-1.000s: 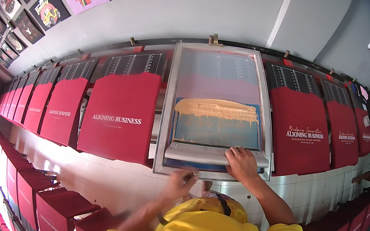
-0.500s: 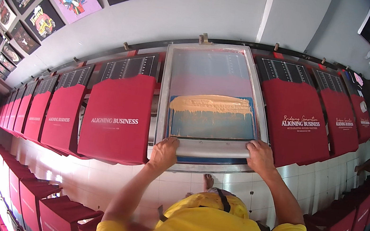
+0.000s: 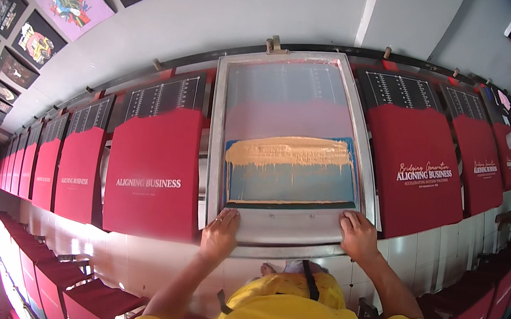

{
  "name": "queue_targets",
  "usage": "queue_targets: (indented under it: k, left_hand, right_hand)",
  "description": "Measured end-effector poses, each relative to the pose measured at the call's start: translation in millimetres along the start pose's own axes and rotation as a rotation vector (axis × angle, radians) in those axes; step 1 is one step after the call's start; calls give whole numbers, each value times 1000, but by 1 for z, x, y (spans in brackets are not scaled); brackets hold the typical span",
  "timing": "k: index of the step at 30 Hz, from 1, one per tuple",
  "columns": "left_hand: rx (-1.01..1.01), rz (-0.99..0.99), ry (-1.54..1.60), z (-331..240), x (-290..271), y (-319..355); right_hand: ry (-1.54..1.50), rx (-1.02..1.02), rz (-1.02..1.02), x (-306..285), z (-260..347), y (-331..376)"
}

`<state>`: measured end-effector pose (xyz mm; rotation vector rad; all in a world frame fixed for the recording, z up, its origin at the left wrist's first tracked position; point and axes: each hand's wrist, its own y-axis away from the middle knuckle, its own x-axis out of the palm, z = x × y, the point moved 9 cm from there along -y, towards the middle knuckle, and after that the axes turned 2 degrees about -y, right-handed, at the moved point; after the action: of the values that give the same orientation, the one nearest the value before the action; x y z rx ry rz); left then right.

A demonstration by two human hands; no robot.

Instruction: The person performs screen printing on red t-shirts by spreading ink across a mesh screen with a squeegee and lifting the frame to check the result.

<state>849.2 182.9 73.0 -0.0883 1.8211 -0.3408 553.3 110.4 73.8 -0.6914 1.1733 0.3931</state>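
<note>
Metal-framed screen (image 3: pixel 217 121) sits between 2 red shirts (image 3: pixel 418 151), narrow gap at left. Left hand (image 3: pixel 221 230) and right hand (image 3: pixel 359 236) clamp opposite ends of a grey squeegee (image 3: pixel 292 226); streaky peach ink (image 3: pixel 289 153).

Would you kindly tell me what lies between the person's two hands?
In the head view, the broad grey squeegee spans the stretch between the left hand and the right hand, one at each end.

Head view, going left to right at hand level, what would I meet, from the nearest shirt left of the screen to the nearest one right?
Red shirt with white print, left hand, silver squeegee, right hand, red shirt with gold-and-white print.
</note>
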Motion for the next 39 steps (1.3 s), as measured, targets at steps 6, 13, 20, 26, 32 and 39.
queue_targets:
  k: [6,13,20,26,32,39]
  left_hand:
    - [-27,98,6,55,23,-84]
    - [-152,289,-26,79,16,-133]
    - [-23,125,28,24,-14,-45]
    - [-36,60,-3,-5,-7,11]
    - [-42,93,-6,18,8,-20]
    - [-13,99,18,68,24,-109]
  right_hand:
    - [67,40,64,19,-48,-90]
    - [-13,50,173,5,-66,-144]
    - [-67,51,131,-21,-21,-55]
    - [-56,23,58,-15,3,2]
    - [-17,-4,7,-2,-12,-32]
    - [42,62,153,19,-62,-119]
